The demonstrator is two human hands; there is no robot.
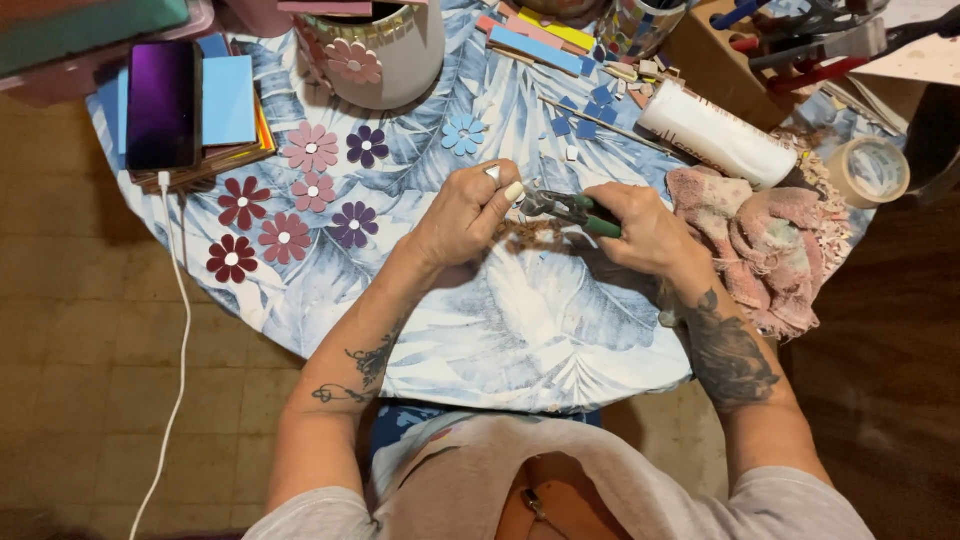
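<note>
Head view, risk of chips: Your nippers [566,208] bite at a small pale piece [516,191] right over the tablecloth [520,310]. I judge a hard squeeze could send a shard flying toward you, since nothing shields the cut.
Head view, risk to fingertips: Your left hand [465,213] pinches the piece just beside the tool's head. If the piece snaps unevenly, the jaws or a sharp edge could catch a fingertip.
Head view, risk of losing the piece: The grip on the piece looks shallow. A slip would likely drop it among the crumbs of scrap [540,233] under your hands, where it would be hard to find.
Head view, risk to nearby work: The finished flowers [312,148] lie well apart to your left, so they seem safe. The pink cloth [765,240] sits near your right wrist and could snag the handles.
Left hand pose: Wrist bent inward, forearm angled across the table edge, thumb and forefinger together, clamped on the pale piece, other fingers curled.
Right hand pose: Your right hand [645,228] is wrapped shut around the green-handled nippers, knuckles up, forearm coming in from the right.
Jaws: Whether they are fully shut on the piece, you cannot tell from here.
Where the thing is: Between both hands, above the table's middle.
</note>
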